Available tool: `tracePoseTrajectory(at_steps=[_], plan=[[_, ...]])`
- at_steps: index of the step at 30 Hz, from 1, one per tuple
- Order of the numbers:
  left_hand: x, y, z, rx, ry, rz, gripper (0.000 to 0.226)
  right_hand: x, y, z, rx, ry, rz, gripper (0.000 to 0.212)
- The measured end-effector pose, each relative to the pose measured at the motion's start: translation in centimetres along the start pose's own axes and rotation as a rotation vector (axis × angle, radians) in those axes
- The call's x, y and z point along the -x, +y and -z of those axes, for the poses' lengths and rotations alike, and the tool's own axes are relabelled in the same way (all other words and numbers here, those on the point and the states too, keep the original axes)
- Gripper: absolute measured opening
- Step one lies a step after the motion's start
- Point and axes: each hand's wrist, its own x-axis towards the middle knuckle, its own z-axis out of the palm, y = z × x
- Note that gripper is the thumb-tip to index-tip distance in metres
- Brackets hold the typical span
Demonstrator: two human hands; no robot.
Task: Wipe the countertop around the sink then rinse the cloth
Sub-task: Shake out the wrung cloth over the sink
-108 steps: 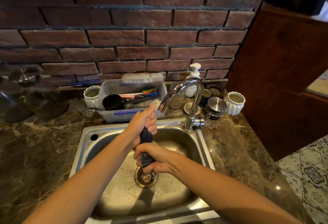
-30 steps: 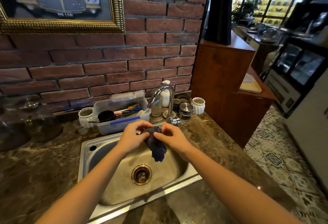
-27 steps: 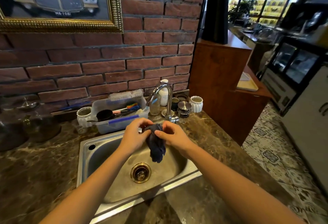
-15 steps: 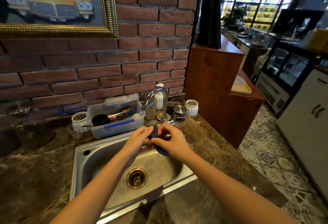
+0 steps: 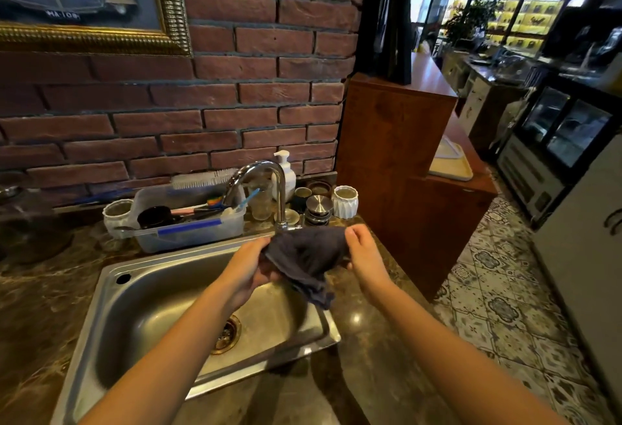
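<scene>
Head view: dark cloth (image 5: 304, 256) is held up in the air and stretched between both hands, above the right end of the sink (image 5: 141, 306), just in front of the tap (image 5: 269, 172).

Left hand (image 5: 250, 266): fingers curled round the cloth's left edge, palm under it.

Right hand (image 5: 365, 256): thumb and fingers pinch the cloth's right corner, the rest of the hand clear of it.

The cloth's top edge runs roughly level between the hands. Its lower part droops to a crumpled point over the sink's right rim, and I can't tell whether it touches the rim.

The drain (image 5: 226, 333) is partly hidden by the left forearm.

The countertop (image 5: 370, 374) is dark marble and glossy, with a light reflection right of the sink.

Behind the sink is a plastic tub (image 5: 195, 232) holding utensils, with a brush (image 5: 202, 179) lying on its back rim. A soap bottle (image 5: 286, 172) and a white cup (image 5: 345, 201) stand against the brick wall (image 5: 235, 104).
</scene>
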Motion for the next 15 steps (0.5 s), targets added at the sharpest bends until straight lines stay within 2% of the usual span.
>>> tracePoseTrajectory(at_steps=[3,5,7,9,12,13,15], plan=[[-1.4,-1.6,-3.5,0.084,0.052,0.048,0.028,-0.7,0.2,3.7,0.100,0.027,0.077,0.019],[-2.0,-3.0,-6.2,0.255,0.045,0.108,0.041,-1.3,0.5,5.7,0.085,0.044,0.077,0.020],[-2.3,-5.3,-8.6,0.408,-0.019,0.211,0.056,-2.0,1.2,7.3,0.064,0.062,0.027,0.021],[-2.1,-8.1,-10.9,0.465,-0.126,0.305,0.059,-2.6,2.1,8.9,-0.090,0.051,-0.093,0.024],[-1.7,-11.6,-13.7,0.483,-0.202,0.364,0.039,-2.5,3.5,12.0,-0.469,-0.136,-0.410,0.030],[-1.9,-12.6,-14.3,0.491,-0.173,0.337,0.038,-2.2,4.0,13.3,-0.553,-0.236,-0.490,0.037],[-2.3,-14.2,-15.3,0.494,-0.109,0.264,0.040,-1.8,6.4,15.6,-0.532,-0.381,-0.519,0.066]])
